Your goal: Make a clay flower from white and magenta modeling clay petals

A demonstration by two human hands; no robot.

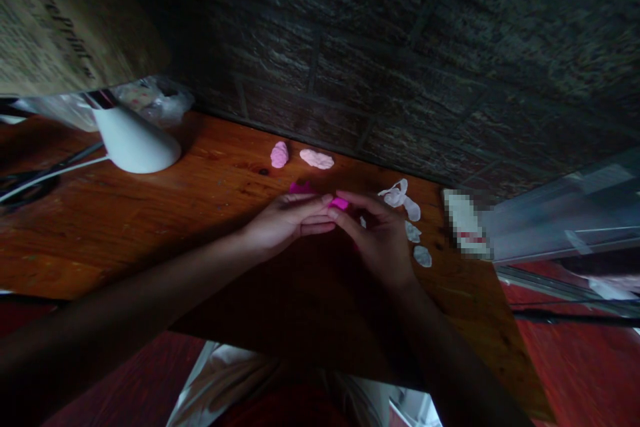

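A small lump of bright magenta modelling clay (pixel 340 203) sits between my hands above the wooden table. My left hand (pixel 280 223) comes in from the left, its thumb and fingers closed at the lump's left side. From the right, my right hand (pixel 383 233) pinches the same lump between thumb and forefinger. Behind my left hand lies another magenta piece (pixel 301 187), partly hidden by the fingers. Farther back rest a pink lump (pixel 279 155) and a paler pink, elongated lump (pixel 317 159), both with bumpy surfaces.
Right of my hands lie whitish, translucent scraps (pixel 396 196) and a flat greyish piece (pixel 423 256). A white lamp base (pixel 136 140) with a cable stands left, near crumpled plastic (pixel 155 101). A dark brick-patterned wall (pixel 310 67) borders the wooden table (pixel 220 167).
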